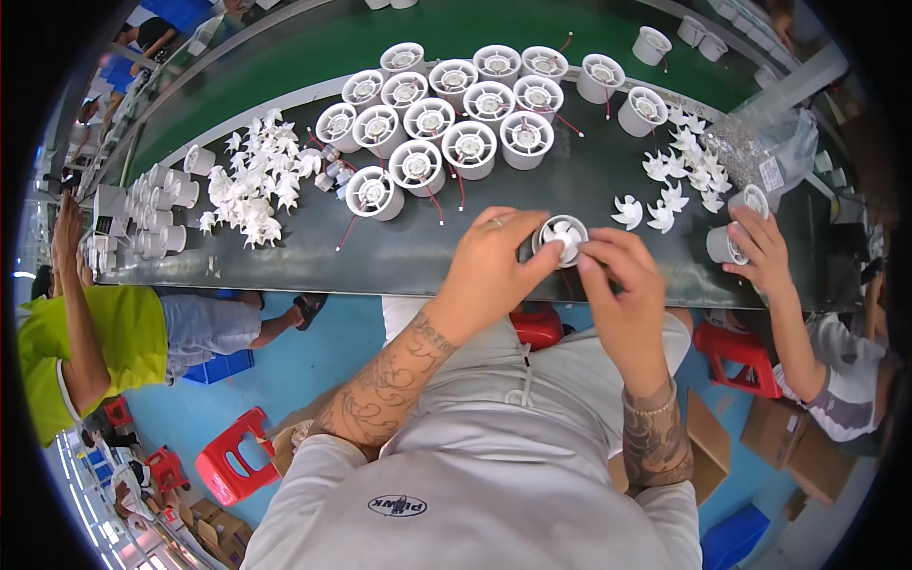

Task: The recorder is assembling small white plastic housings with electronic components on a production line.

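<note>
Head view, left hand point(496, 258) and right hand point(627, 283) pinching white housing point(579, 226), fan wheel point(567, 237) inside

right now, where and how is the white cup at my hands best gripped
Best, I'd judge, by the outer wall of the white cup just below its rim, coming from the left with the left hand. The wall is round, and the open mouth faces up with a white fan inside, so a side grip should leave the blades clear.

Pale grey T-shirt point(465, 513), dark oval logo point(397, 505), drawstring bottoms point(475, 385), tattooed forearms point(380, 394), ring point(496, 222) on left hand point(496, 261).
</note>
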The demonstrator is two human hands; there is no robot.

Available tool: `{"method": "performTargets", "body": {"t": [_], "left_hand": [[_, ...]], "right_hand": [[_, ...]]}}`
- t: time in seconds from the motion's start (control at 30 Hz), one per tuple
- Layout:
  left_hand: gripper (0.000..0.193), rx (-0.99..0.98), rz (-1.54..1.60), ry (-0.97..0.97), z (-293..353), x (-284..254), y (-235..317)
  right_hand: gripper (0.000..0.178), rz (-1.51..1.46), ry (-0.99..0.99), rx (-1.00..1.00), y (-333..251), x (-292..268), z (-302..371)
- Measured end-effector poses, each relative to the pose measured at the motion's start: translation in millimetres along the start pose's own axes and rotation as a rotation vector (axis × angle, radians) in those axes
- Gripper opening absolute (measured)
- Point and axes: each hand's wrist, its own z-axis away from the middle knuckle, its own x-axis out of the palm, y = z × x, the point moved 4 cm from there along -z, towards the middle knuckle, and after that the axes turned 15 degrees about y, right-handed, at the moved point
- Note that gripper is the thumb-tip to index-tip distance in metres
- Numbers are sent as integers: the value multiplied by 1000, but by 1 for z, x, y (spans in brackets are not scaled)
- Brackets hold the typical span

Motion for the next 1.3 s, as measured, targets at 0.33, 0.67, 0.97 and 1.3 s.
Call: {"method": "performTargets", "body": {"t": [0.33,0.67,0.97,1.3], "left_hand": [[40,182,-207,-44,3,-2,9],[31,43,63,-280,-18,10,25],[33,10,85,-368,-28,10,22],[31,152,166,-263,-27,14,15]], "right_hand": [[15,469,-311,-417,-18,23,-37],[21,693,-586,-213,-16,37,-69],[22,617,-531,-139,-11,35,-67],[12,621,-446,-231,-23,24,-64]]}}
